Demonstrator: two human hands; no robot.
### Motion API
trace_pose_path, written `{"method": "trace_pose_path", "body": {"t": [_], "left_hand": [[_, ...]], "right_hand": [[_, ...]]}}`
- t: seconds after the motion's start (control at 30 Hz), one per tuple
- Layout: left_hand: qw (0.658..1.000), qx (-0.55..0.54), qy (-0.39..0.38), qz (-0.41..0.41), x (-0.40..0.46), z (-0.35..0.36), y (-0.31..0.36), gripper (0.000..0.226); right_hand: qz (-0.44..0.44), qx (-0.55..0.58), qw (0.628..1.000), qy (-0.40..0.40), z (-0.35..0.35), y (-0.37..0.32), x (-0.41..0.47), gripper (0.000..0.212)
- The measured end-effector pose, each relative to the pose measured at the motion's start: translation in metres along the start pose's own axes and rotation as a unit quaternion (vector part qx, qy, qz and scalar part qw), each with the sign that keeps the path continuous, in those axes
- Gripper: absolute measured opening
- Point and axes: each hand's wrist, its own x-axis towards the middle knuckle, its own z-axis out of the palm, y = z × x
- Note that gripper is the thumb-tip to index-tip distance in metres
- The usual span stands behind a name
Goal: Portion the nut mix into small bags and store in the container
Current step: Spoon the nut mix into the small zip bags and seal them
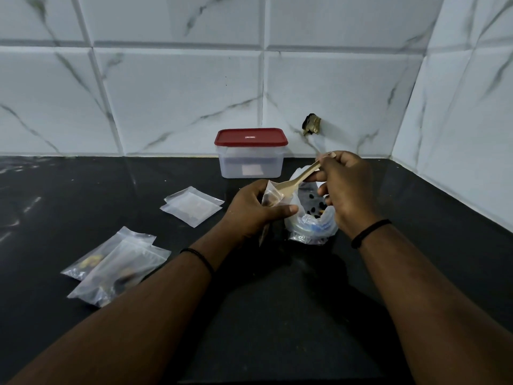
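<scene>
My left hand (251,211) grips a small clear bag (270,197) upright, with a few dark nuts inside it. My right hand (345,187) pinches the handle of a pale wooden spoon (295,180), whose bowl is tipped into the mouth of that small bag. Just below the spoon stands the big open plastic bag of nut mix (312,218), dark nuts showing inside. Two filled small bags (116,269) lie on the counter at the left. A clear container with a red lid (251,152), shut, stands against the wall.
A small stack of empty clear bags (191,205) lies left of my hands on the black counter (277,315). White marble-look tiles form the back and right walls, with a dark hole (312,124) near the container.
</scene>
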Motion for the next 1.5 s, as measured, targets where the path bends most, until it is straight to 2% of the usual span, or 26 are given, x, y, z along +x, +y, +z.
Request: {"method": "trace_pose_path", "body": {"t": [0.27,0.37,0.47,0.6,0.67,0.77,0.87,0.97,1.03,1.07,1.1,1.17,1.2,1.27,1.33,1.37,1.5], "left_hand": [[1.0,0.002,0.006,-0.001,-0.001,0.0,0.0,0.031],[1.0,0.004,0.01,0.0,0.0,0.0,-0.001,0.033],[1.0,0.01,0.019,-0.001,0.0,0.0,0.0,0.034],[0.999,0.017,0.05,0.009,0.0,-0.002,0.0,0.037],[0.998,0.022,0.059,0.007,0.001,-0.003,-0.001,0.04],[0.997,0.023,0.076,0.007,0.003,-0.004,-0.002,0.046],[0.995,0.026,0.095,0.003,0.006,-0.005,-0.004,0.051],[0.993,0.018,0.113,-0.021,0.008,-0.008,-0.002,0.059],[0.991,0.015,0.134,-0.027,0.007,-0.01,0.002,0.066],[0.99,0.006,0.14,-0.028,0.007,-0.011,0.004,0.07],[0.989,-0.011,0.145,-0.03,0.007,-0.013,0.006,0.074],[0.986,-0.061,0.15,-0.031,0.009,-0.019,0.006,0.082],[0.985,-0.078,0.151,-0.038,0.01,-0.022,0.006,0.09],[0.983,-0.083,0.159,-0.046,0.014,-0.028,0.0,0.116],[0.98,-0.094,0.168,-0.06,0.017,-0.031,-0.005,0.142],[0.979,-0.095,0.17,-0.065,0.015,-0.031,-0.003,0.148],[0.983,-0.072,0.155,-0.064,0.012,-0.026,-0.001,0.11]], "right_hand": [[0.159,0.057,0.986,0.01,-0.009,0.001,0.01,0.017],[0.178,0.066,0.981,0.026,-0.014,0.004,0.018,0.02],[0.13,0.043,0.988,0.067,-0.023,0.01,0.028,0.025],[0.045,-0.094,0.986,0.133,-0.035,0.025,0.037,0.026],[0.035,-0.134,0.982,0.128,-0.039,0.034,0.043,0.028],[0.032,-0.197,0.977,0.08,-0.037,0.045,0.052,0.031],[0.035,-0.313,0.947,0.054,-0.032,0.042,0.045,0.035],[-0.054,-0.426,0.894,0.124,-0.027,0.027,0.03,0.043],[-0.118,-0.383,0.912,0.087,-0.021,0.014,0.017,0.039],[-0.135,-0.375,0.916,0.04,-0.018,0.01,0.011,0.041],[-0.137,-0.401,0.905,-0.019,-0.014,0.007,0.005,0.049],[-0.128,-0.51,0.842,-0.123,-0.006,0.005,-0.005,0.072],[-0.124,-0.552,0.809,-0.157,-0.003,0.006,-0.008,0.075],[-0.134,-0.583,0.779,-0.187,-0.003,0.008,-0.01,0.057],[-0.153,-0.568,0.786,-0.19,-0.006,0.005,-0.009,0.035],[-0.158,-0.566,0.786,-0.192,-0.009,0.005,-0.007,0.029],[-0.184,-0.585,0.771,-0.172,-0.017,0.006,-0.003,0.028]]}}
